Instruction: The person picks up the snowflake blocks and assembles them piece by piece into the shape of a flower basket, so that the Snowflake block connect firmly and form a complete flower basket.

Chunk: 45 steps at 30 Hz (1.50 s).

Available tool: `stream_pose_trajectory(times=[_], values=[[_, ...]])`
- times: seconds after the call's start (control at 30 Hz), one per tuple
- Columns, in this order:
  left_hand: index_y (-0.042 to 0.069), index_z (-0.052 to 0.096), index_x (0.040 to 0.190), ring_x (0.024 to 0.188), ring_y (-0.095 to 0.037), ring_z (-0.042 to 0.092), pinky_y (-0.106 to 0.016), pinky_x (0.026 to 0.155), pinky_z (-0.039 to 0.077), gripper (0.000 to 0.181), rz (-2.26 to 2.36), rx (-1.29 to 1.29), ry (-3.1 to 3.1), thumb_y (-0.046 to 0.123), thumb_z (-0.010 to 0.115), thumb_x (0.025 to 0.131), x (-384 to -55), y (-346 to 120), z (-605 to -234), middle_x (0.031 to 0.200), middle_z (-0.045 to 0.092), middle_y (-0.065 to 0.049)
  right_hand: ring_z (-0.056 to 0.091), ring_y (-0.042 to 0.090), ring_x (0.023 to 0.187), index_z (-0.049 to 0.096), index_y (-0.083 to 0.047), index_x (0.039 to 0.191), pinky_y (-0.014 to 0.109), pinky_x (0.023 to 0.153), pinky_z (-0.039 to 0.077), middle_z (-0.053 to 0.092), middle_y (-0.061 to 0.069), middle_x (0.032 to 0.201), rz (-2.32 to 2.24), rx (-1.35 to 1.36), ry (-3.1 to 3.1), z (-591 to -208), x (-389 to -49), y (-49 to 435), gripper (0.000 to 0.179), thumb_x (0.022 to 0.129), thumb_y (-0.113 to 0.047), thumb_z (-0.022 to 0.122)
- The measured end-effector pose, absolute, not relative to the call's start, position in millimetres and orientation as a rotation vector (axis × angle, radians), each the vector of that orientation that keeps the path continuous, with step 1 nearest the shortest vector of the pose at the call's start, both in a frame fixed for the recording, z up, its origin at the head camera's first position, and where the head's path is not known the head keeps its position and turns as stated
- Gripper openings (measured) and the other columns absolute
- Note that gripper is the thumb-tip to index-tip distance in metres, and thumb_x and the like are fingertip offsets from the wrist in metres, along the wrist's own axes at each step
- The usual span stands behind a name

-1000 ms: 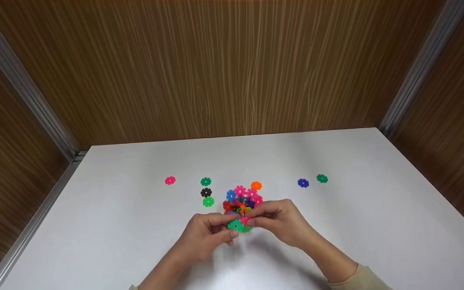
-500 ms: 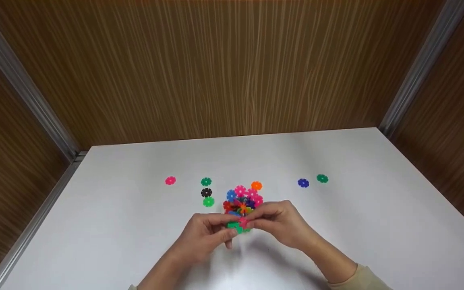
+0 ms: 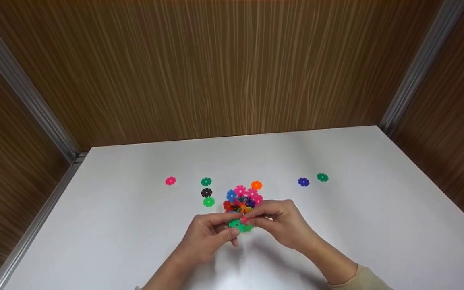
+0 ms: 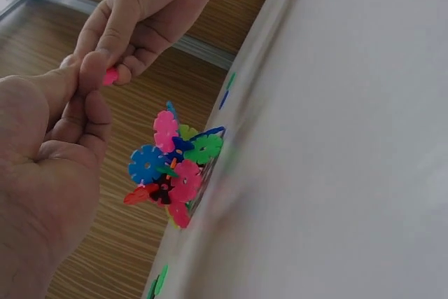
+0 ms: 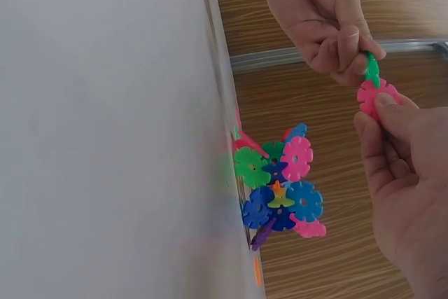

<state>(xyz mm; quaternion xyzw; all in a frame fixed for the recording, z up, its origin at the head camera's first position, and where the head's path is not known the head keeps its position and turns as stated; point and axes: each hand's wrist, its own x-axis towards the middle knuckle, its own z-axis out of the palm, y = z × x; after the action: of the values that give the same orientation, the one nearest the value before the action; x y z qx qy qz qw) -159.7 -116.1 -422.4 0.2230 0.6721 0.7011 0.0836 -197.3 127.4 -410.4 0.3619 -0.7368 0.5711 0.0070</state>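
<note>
My left hand pinches a green notched snowflake disc between thumb and fingers. Facing it, my right hand pinches a pink snowflake disc by its edge. The pink disc meets the green one at its rim, the two set at an angle to each other. Both hands are raised off the table, close together. Behind the fingertips in the head view is a many-coloured cluster of snowflake discs, with pink, blue, red, orange and green pieces. The left wrist view shows this cluster standing up from the tabletop.
Loose discs lie flat on the white table: a pink one at left, a black one between two greens, an orange one behind the cluster, and a blue one beside a green one at right. Wood-grain panels enclose the table.
The pink disc has shifted and turned slightly between the right fingertips against the green piece. Both hands stay in nearly the same place. The cluster and loose discs have not moved.
</note>
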Motion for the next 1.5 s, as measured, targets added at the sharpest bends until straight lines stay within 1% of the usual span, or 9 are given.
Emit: stream_pose_trajectory(times=[0.1,0.23,0.4,0.57,0.8,1.03,1.17,1.33,1.5], values=[[-0.002,0.072,0.132,0.079,-0.014,0.075,-0.029,0.086,0.062,0.035,2.129,0.636,2.001,0.005,0.076,0.098,-159.8,-112.5,-421.8,0.110,0.070,-0.036,0.076,0.029,0.087,0.082,-0.006,0.105,0.033,0.079,0.064,0.080,0.008,0.100,1.857,1.119,-2.317,-409.9,-199.9,130.0,0.011,0.095,-0.004,0.078],[-0.004,0.072,0.128,0.081,-0.017,0.077,-0.031,0.086,0.063,0.034,2.157,0.576,1.968,0.006,0.079,0.096,-158.4,-111.9,-418.7,0.104,0.073,-0.024,0.075,0.039,0.091,0.080,-0.005,0.108,0.032,0.082,0.064,0.079,0.011,0.104,1.966,1.069,-2.366,-409.2,-202.3,132.5,0.013,0.095,-0.004,0.078],[-0.007,0.068,0.124,0.084,-0.020,0.077,-0.034,0.088,0.063,0.032,2.164,0.523,1.901,0.005,0.078,0.096,-157.7,-112.5,-416.4,0.108,0.074,-0.020,0.074,0.043,0.091,0.079,-0.003,0.107,0.033,0.084,0.064,0.078,0.013,0.104,1.982,1.073,-2.390,-410.8,-204.1,131.8,0.012,0.095,-0.003,0.077],[-0.007,0.066,0.125,0.083,-0.021,0.077,-0.035,0.087,0.063,0.033,2.166,0.517,1.871,0.005,0.077,0.097,-158.0,-113.9,-415.9,0.107,0.073,-0.020,0.074,0.039,0.091,0.077,-0.001,0.107,0.033,0.085,0.063,0.077,0.015,0.104,2.004,1.102,-2.376,-412.4,-205.5,130.1,0.011,0.096,-0.002,0.076],[-0.006,0.068,0.125,0.091,-0.023,0.078,-0.036,0.087,0.063,0.038,2.146,0.548,1.891,0.000,0.083,0.090,-159.6,-114.4,-417.0,0.107,0.076,-0.018,0.074,0.019,0.089,0.077,0.000,0.107,0.032,0.085,0.063,0.076,0.016,0.104,2.031,1.091,-2.375,-411.8,-207.1,131.6,0.011,0.097,-0.001,0.075],[-0.006,0.068,0.124,0.089,-0.023,0.078,-0.036,0.087,0.063,0.037,2.149,0.495,1.929,-0.001,0.082,0.090,-160.9,-117.8,-417.1,0.104,0.075,-0.016,0.076,0.025,0.097,0.077,0.002,0.113,0.034,0.088,0.063,0.077,0.019,0.110,1.997,1.094,-2.401,-404.4,-218.6,140.8,0.017,0.097,-0.001,0.075],[-0.008,0.067,0.125,0.085,-0.023,0.076,-0.035,0.085,0.064,0.038,2.189,0.427,1.952,0.000,0.082,0.090,-162.6,-121.6,-417.3,0.102,0.071,-0.015,0.075,0.022,0.100,0.078,-0.002,0.113,0.030,0.087,0.062,0.077,0.018,0.112,1.829,0.860,-2.459,-404.5,-252.5,174.1,0.017,0.096,-0.004,0.078],[-0.010,0.064,0.128,0.088,-0.024,0.074,-0.035,0.085,0.064,0.043,2.229,0.375,1.956,0.000,0.082,0.090,-165.1,-123.5,-418.1,0.111,0.071,-0.017,0.065,0.021,0.106,0.075,0.000,0.121,0.028,0.086,0.057,0.072,0.018,0.119,1.748,0.395,-2.593,-419.3,-296.4,227.0,0.025,0.097,-0.006,0.077],[-0.008,0.065,0.128,0.089,-0.025,0.074,-0.035,0.085,0.064,0.041,2.236,0.377,1.942,-0.001,0.081,0.091,-165.9,-122.2,-418.0,0.114,0.071,-0.017,0.061,0.028,0.108,0.071,-0.001,0.132,0.026,0.085,0.054,0.070,0.019,0.118,1.519,0.312,-2.765,-431.8,-314.4,256.2,0.038,0.094,-0.003,0.077]])
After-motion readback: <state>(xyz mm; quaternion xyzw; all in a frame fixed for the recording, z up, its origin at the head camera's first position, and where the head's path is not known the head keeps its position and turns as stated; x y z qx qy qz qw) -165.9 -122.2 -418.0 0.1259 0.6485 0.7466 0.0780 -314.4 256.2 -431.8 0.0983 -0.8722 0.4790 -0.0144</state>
